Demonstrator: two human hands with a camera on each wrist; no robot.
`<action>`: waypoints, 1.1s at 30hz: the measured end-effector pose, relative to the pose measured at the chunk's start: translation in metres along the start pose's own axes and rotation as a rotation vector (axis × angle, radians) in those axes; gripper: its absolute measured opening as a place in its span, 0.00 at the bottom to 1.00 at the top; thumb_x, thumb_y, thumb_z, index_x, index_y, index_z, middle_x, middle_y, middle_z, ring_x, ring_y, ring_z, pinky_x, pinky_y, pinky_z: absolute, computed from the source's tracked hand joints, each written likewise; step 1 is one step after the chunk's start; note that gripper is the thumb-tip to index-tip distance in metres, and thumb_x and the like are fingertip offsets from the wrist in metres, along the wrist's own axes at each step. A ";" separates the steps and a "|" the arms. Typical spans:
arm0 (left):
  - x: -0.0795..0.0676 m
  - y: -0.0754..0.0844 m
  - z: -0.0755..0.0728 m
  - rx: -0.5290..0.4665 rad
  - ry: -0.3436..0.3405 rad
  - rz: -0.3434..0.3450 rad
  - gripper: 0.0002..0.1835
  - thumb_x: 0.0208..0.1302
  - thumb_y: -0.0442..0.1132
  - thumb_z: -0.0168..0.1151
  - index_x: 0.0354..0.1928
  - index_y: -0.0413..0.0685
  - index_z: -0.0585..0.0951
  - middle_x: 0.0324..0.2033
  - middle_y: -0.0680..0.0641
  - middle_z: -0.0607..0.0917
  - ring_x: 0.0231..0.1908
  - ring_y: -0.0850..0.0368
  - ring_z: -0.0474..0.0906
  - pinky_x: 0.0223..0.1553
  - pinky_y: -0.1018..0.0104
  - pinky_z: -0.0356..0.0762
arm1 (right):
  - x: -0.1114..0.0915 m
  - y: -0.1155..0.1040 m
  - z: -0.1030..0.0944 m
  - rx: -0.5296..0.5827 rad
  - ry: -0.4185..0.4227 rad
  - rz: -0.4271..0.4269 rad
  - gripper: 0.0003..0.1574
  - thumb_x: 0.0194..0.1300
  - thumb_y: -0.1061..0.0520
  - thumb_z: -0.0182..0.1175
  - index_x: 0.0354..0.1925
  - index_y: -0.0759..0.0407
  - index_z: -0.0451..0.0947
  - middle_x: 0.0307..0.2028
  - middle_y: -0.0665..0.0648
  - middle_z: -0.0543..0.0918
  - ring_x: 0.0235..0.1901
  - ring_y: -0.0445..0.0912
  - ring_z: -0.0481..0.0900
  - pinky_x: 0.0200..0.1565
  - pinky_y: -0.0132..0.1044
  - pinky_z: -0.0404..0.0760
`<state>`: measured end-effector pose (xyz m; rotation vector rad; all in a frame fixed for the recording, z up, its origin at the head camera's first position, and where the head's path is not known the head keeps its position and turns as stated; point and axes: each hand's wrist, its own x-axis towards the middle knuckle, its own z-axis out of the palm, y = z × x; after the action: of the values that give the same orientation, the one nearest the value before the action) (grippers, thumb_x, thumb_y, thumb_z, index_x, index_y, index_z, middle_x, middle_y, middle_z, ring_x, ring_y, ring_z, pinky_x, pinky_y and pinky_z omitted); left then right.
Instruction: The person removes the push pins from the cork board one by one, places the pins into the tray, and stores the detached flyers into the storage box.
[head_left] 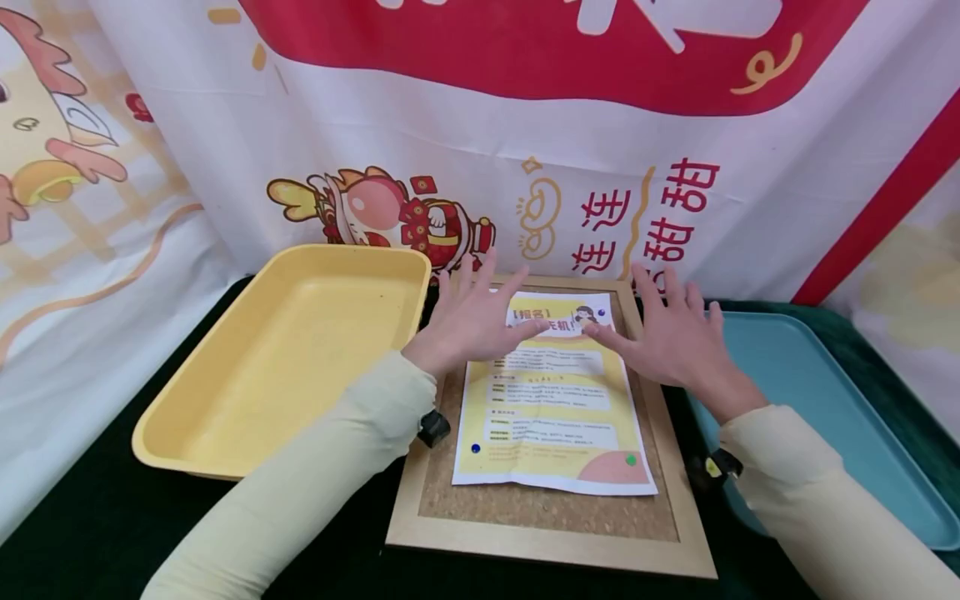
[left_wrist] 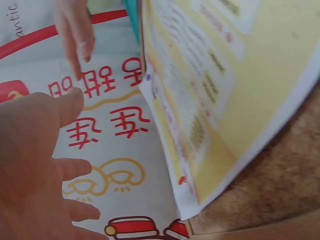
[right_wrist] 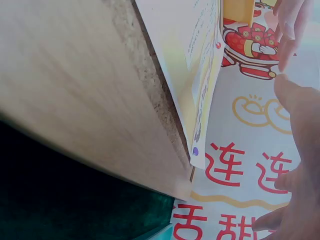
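Note:
A yellow printed sheet (head_left: pixel 555 392) lies on a wood-framed cork board (head_left: pixel 525 508). Pushpins sit at its corners: a dark blue pushpin (head_left: pixel 476 448) at lower left, a green pushpin (head_left: pixel 631 459) at lower right, a blue pushpin (head_left: pixel 602 313) at upper right. The red pushpin (left_wrist: pixel 182 180) at the upper left corner is hidden by a hand in the head view. My left hand (head_left: pixel 480 315) is over the sheet's upper left, fingers spread, holding nothing. Over the board's upper right, my right hand (head_left: pixel 671 337) is likewise spread and holds nothing. Both wrist views show the hands apart from the paper.
To the left of the board stands a yellow tray (head_left: pixel 300 358) with raised sides. A blue-green tray (head_left: pixel 832 417) is on the right, partly under the right forearm. Dark green cloth (head_left: pixel 330 533) covers the table. Behind hangs a printed white banner (head_left: pixel 450 125).

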<state>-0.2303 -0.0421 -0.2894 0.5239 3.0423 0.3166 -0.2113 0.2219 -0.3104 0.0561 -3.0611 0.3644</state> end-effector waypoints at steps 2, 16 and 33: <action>-0.001 0.001 -0.005 -0.023 -0.010 0.009 0.46 0.74 0.75 0.47 0.86 0.70 0.50 0.87 0.43 0.37 0.85 0.32 0.28 0.82 0.30 0.31 | 0.000 0.002 -0.001 0.011 -0.001 0.000 0.79 0.58 0.07 0.49 0.88 0.45 0.32 0.85 0.72 0.35 0.80 0.82 0.38 0.71 0.85 0.39; -0.008 -0.014 -0.020 -0.082 -0.371 0.256 0.43 0.78 0.64 0.55 0.86 0.69 0.50 0.87 0.47 0.48 0.86 0.44 0.44 0.84 0.42 0.47 | 0.001 0.007 -0.004 0.070 -0.052 -0.035 0.75 0.63 0.12 0.54 0.88 0.46 0.33 0.86 0.70 0.34 0.81 0.77 0.42 0.73 0.82 0.43; -0.008 -0.036 0.008 -0.037 -0.570 0.263 0.41 0.78 0.59 0.58 0.86 0.64 0.54 0.87 0.47 0.40 0.87 0.44 0.34 0.85 0.43 0.41 | 0.004 -0.007 -0.009 0.185 -0.102 -0.065 0.68 0.69 0.20 0.56 0.88 0.50 0.39 0.85 0.70 0.47 0.83 0.71 0.48 0.74 0.78 0.54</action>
<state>-0.2342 -0.0760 -0.3050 0.8445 2.4179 0.1880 -0.2145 0.2175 -0.3001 0.1884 -3.1054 0.6597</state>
